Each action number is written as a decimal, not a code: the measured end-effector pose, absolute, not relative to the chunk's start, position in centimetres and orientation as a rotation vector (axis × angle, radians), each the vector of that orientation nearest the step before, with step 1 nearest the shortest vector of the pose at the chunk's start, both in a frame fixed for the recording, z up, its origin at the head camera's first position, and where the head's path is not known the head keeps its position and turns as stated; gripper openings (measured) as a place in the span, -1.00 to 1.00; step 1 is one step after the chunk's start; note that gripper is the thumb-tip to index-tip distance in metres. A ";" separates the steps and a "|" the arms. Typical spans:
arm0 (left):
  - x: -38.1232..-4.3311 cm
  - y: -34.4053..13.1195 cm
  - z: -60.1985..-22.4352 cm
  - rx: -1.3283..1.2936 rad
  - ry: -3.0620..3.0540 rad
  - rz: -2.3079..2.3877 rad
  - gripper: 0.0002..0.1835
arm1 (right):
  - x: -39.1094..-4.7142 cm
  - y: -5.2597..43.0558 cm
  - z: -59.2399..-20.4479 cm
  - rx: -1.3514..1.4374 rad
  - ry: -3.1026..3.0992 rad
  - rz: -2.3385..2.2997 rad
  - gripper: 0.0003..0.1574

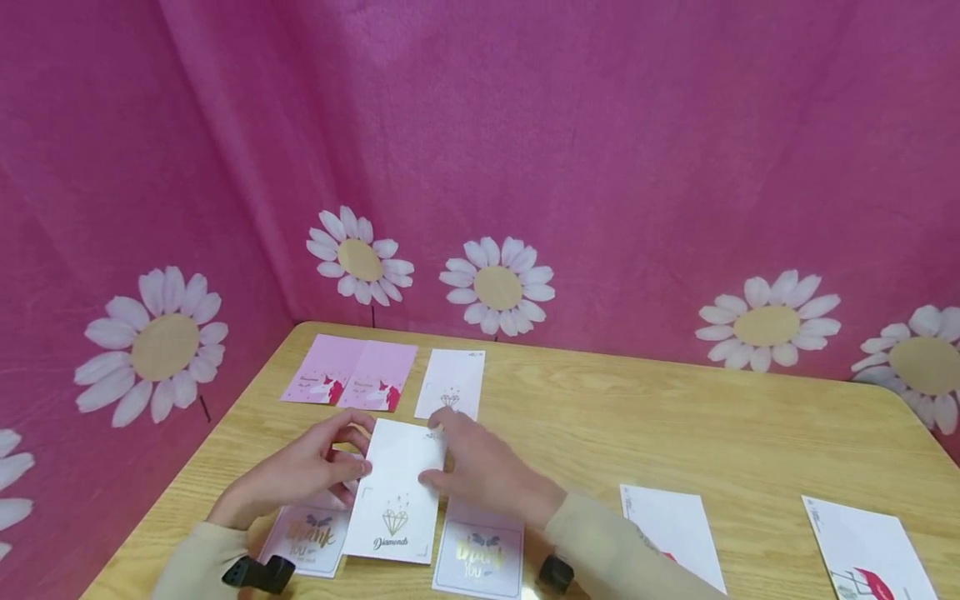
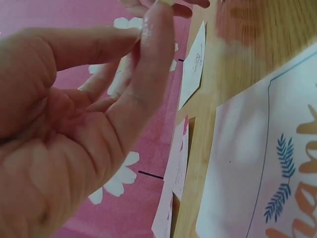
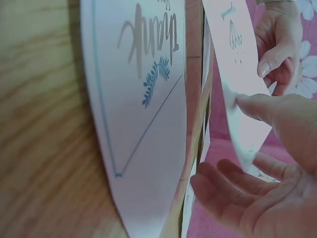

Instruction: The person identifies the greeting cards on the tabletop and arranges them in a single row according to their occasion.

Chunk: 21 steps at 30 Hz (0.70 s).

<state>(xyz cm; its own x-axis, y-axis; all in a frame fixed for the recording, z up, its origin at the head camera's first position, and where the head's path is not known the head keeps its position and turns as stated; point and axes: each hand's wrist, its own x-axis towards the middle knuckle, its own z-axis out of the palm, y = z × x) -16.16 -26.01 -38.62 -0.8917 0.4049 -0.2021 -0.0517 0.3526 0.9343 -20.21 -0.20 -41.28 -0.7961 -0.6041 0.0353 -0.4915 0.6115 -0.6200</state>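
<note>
The Diamonds card (image 1: 396,483) tilts up toward me over the table (image 1: 600,421), held in both my hands. It looks light, thin and fairly stiff, probably easy to crease, so the long edges seem the safest hold. My left hand (image 1: 300,471) pinches one edge; my right hand (image 1: 491,471) grips the opposite edge, thumb on the face. Both hands turn inward, facing each other, above a left thank-you card (image 1: 306,546) and right thank-you card (image 1: 480,560).
</note>
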 end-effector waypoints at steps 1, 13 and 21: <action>-16.2 -26.0 -38.7 0.311 2.231 1.562 -0.50 | -20.2 -0.1 -41.3 -0.892 2.636 -1.000 -0.23; -17.7 -24.1 -39.4 0.245 2.299 1.726 -0.51 | -20.7 1.6 -41.4 -0.724 2.525 -1.386 -0.09; -18.9 -21.7 -39.8 0.148 2.363 1.790 -0.48 | -21.3 3.2 -41.3 -0.556 2.510 -1.514 0.05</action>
<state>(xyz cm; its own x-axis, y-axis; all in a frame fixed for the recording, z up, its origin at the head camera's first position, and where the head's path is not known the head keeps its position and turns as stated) -18.92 -21.72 -39.77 -0.9801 0.1828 -0.0777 -0.0253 0.2732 0.9616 -21.30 3.18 -41.26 -0.9185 -0.3916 0.0553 -0.2315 0.4191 -0.8779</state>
